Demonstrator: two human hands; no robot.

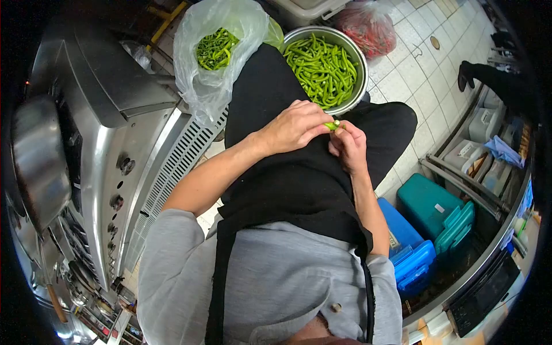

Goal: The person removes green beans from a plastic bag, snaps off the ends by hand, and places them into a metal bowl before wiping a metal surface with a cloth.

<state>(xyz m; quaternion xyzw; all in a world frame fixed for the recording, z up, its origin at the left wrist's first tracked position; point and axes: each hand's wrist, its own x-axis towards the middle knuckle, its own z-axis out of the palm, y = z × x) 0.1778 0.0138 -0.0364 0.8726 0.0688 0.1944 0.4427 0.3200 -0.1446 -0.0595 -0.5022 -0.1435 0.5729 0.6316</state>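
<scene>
In front of my lap, my left hand (299,127) is closed around a green chili pepper (330,126), most of which is hidden by the fingers. My right hand (349,145) pinches at the pepper's pale stem end, thumb and fingers pressed together. Just beyond the hands, a round metal bowl (361,86) holds many whole green chili peppers (322,69). To the left of it, a clear plastic bag (192,80) stands open with a smaller heap of green pieces (217,49), perhaps stems or peppers, inside.
A tied bag of red chili peppers (368,31) sits on the tiled floor (420,80) behind the bowl. Stainless kitchen equipment (123,190) with knobs runs along my left. Blue (405,241) and teal (428,201) plastic bins stand on the right. A person's dark-clothed leg (489,75) shows at far right.
</scene>
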